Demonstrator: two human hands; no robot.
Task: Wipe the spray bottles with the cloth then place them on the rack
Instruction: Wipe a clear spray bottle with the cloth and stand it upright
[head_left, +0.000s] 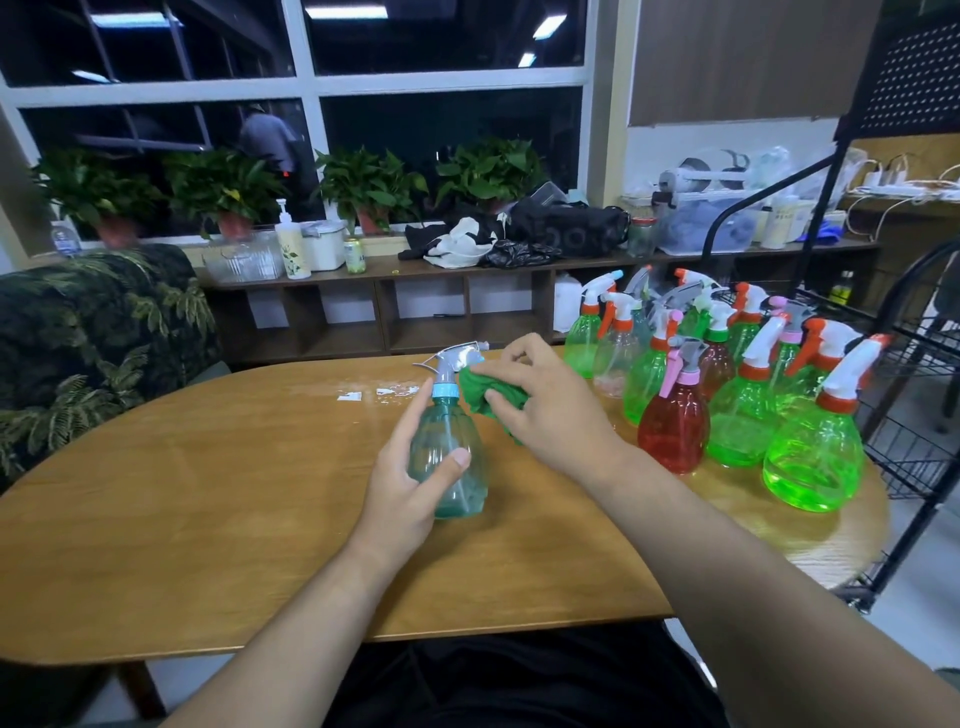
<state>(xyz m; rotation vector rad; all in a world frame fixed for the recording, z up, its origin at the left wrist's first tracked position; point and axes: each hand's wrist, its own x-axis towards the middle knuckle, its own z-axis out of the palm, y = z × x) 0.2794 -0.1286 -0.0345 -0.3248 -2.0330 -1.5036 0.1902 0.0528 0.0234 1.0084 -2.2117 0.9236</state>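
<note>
Office lounge: wooden table (208, 493), windowsill plants (369, 182), cubby shelving (384, 312).

Bottles (737, 384) crowd table (208, 493), rack (914, 395) right.

You're working under bright, even overhead light; ceiling strips are reflecting in the dark window (447, 41), glare is shining off the wet table (379, 391), and the wide lens is bowing and softening your edges

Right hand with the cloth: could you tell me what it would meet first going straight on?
The right hand would likely meet the teal spray bottle at its trigger head, just beyond the green cloth.
</note>
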